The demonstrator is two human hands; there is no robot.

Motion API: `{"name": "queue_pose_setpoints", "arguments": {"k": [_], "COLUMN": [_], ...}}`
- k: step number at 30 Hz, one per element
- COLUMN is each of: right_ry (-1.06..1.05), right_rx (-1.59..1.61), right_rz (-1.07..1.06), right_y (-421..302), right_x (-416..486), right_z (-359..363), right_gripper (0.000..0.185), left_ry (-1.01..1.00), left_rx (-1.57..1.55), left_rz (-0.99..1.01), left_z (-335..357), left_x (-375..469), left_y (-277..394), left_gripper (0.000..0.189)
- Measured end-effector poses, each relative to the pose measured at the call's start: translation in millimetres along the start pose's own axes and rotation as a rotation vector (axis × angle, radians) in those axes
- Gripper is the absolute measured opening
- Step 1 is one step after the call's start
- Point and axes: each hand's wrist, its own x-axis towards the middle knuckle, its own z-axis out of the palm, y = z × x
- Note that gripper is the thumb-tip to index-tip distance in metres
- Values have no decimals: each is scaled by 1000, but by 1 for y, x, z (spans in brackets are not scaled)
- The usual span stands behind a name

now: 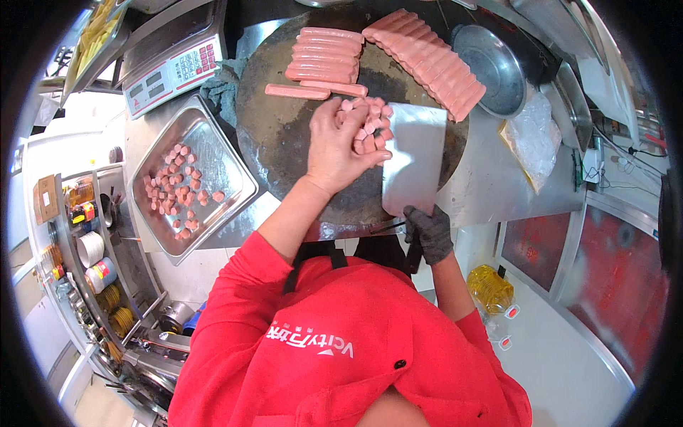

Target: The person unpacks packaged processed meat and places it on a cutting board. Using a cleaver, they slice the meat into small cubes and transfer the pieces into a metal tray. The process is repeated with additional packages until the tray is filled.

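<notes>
My bare left hand curls around a heap of diced sausage pieces over the round chopping block. In my gloved right hand is the handle of a cleaver. Its broad blade lies nearly flat beside the heap, with the pieces at its left edge. Beyond my hands, a stack of whole sausages rests on the block, with two sausage lengths in front of it. A longer row of sausages slants along the right side.
Left of the block, a steel tray holds scattered sausage dice. Behind it stands a digital scale. A metal bowl and a plastic bag are at the right. An oil jug sits below the counter.
</notes>
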Motion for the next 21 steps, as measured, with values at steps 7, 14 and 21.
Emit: {"name": "queue_pose_setpoints", "arguments": {"k": [7,14,21], "right_ry": [-54,122,-56], "right_rx": [108,-59,109], "right_rz": [82,162,28], "right_y": [-13,-7,2], "right_x": [-3,-19,-15], "right_z": [36,22,47], "right_gripper": [15,23,18], "left_ry": [-58,0,22], "left_rx": [-96,-30,-188], "left_rz": [-78,-55,-56], "left_z": [21,27,38], "left_x": [-4,-10,-12], "left_y": [26,30,41], "left_gripper": [74,65,66]}}
